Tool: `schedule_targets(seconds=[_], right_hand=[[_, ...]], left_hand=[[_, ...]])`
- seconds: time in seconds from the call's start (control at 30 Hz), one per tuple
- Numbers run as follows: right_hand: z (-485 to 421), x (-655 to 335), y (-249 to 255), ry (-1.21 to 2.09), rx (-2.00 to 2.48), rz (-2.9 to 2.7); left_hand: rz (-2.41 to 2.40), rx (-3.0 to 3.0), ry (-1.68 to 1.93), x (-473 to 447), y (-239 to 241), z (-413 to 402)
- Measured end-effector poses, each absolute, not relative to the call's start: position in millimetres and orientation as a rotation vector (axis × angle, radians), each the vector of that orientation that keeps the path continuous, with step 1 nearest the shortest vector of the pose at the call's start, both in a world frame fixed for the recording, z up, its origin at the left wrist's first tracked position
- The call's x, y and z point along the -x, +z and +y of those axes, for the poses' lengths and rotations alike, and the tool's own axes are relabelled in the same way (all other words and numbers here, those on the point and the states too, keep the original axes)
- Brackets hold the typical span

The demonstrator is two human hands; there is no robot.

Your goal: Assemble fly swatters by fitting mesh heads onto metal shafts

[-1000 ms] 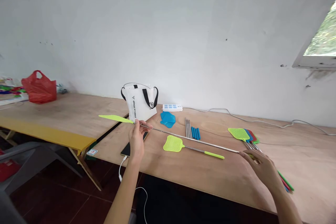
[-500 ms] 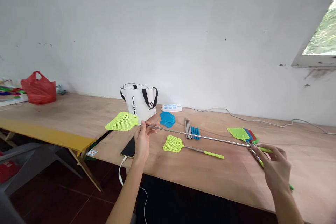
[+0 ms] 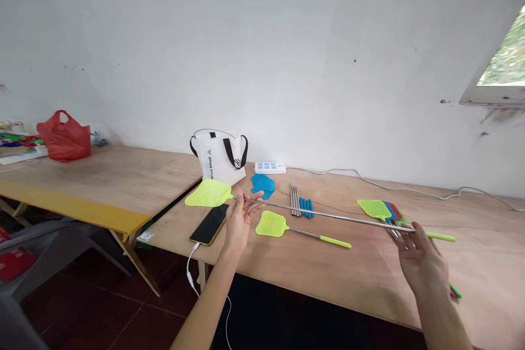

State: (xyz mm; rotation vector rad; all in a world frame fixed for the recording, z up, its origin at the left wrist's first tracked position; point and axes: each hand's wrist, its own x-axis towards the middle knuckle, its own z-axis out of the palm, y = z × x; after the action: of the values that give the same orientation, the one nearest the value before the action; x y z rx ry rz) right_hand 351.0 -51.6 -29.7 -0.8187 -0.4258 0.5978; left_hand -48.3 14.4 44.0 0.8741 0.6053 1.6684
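Note:
A yellow-green fly swatter (image 3: 209, 193) with a long extended metal rod spans both hands above the table. My left hand (image 3: 239, 221) pinches the rod just beside the mesh head. Near the yellow-green handle, my right hand (image 3: 424, 260) has its fingers around the rod's other end. Below the rod lies a shorter yellow-green fly swatter (image 3: 272, 224). Behind my right hand is a fanned stack of swatters, a yellow-green one (image 3: 374, 209) on top of blue, red and green. Blue swatter heads (image 3: 263, 186), metal rods (image 3: 295, 200) and blue handles (image 3: 305, 207) lie grouped on the table.
A phone (image 3: 208, 225) with a white cable lies at the near left edge of the table. Behind it stand a white bag (image 3: 219, 158) and a power strip (image 3: 269, 168). A red plastic bag (image 3: 64, 136) sits on the neighbouring table (image 3: 135, 175).
The held swatter has shifted right. My right hand has moved from the handle onto the rod beside it, so the handle now shows beyond my fingers.

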Motion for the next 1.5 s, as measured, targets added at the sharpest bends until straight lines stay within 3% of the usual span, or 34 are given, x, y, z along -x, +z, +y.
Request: schedule_targets(seconds=[0.17, 0.43, 0.6, 0.73, 1.5], right_hand=[[-51, -344, -31, 0.686, 0.795, -0.393], [-46, -284, -29, 0.523, 0.768, -0.356], [-57, -184, -23, 0.929, 0.849, -0.628], [-68, -147, -20, 1.11, 0.794, -0.693], [-54, -226, -15, 1.025, 0.987, -0.793]], left_hand=[[0.623, -0.89, 1.624, 36, 41, 7], [0.628, -1.018, 1.544, -5, 21, -3], [0.565, -1.255, 1.237, -42, 2, -33], [0.562, -1.326, 1.206, -44, 5, -43], [0.614, -1.133, 1.045, -40, -10, -27]])
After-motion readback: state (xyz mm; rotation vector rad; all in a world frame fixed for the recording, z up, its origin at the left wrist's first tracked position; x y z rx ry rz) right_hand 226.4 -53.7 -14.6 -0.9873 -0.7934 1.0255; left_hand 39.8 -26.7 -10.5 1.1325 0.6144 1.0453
